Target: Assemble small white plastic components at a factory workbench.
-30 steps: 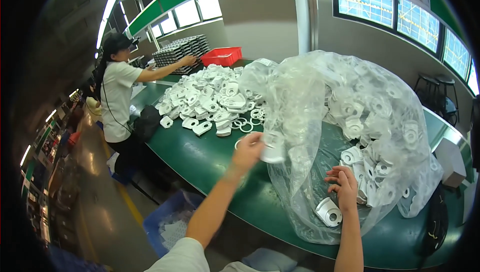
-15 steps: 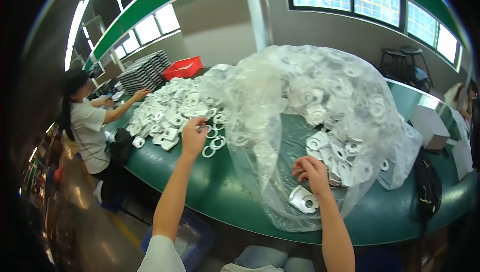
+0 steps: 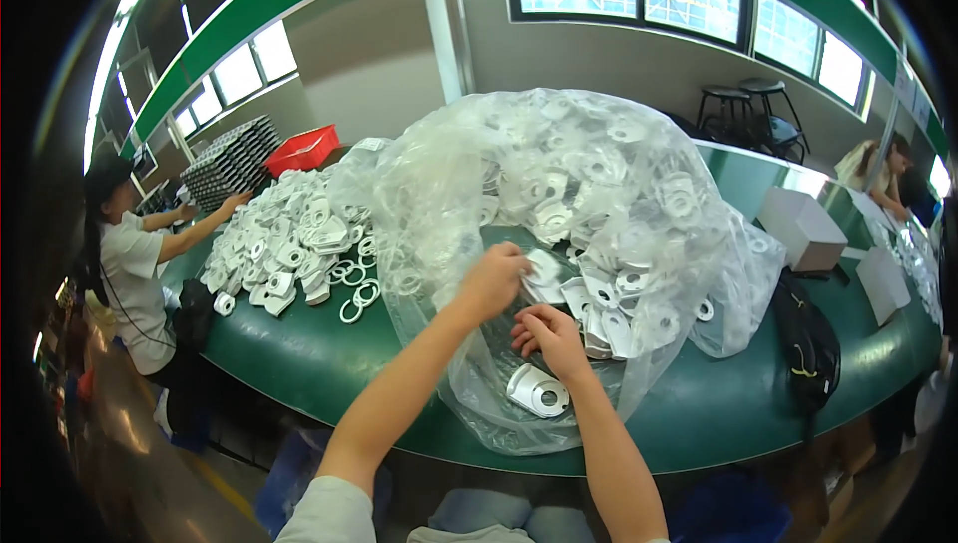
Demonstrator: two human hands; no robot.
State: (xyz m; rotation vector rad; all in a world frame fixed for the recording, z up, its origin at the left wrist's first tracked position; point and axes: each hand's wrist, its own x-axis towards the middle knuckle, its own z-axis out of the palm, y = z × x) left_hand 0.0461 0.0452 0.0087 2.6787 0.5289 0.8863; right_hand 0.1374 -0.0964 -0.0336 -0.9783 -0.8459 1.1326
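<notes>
My left hand (image 3: pixel 496 278) reaches over the plastic bag's opening. Its fingers are closed on the edge of a white plate-like part (image 3: pixel 542 277), which looks slightly blurred. Just to the right and nearer, my right hand (image 3: pixel 554 340) hovers with loosely curled fingers, and nothing shows in it. Below that hand, a single white part with a round hole (image 3: pixel 539 391) lies on the clear plastic bag (image 3: pixel 479 413). More white parts (image 3: pixel 604 308) lean together in a stack right of my hands, at the mouth of the bag.
Left on the green table (image 3: pixel 299 353) is a heap of white parts (image 3: pixel 289 239), with loose rings (image 3: pixel 361 300) beside it. A person (image 3: pixel 135 254) works there, near a red bin (image 3: pixel 302 150). At right are a white box (image 3: pixel 801 229), a black bag (image 3: pixel 806 343) and another person (image 3: pixel 876 172).
My left hand has moved right, from beside the rings to the bag's opening, and now grips a white part. My right hand stays above the single part. The whole view has shifted.
</notes>
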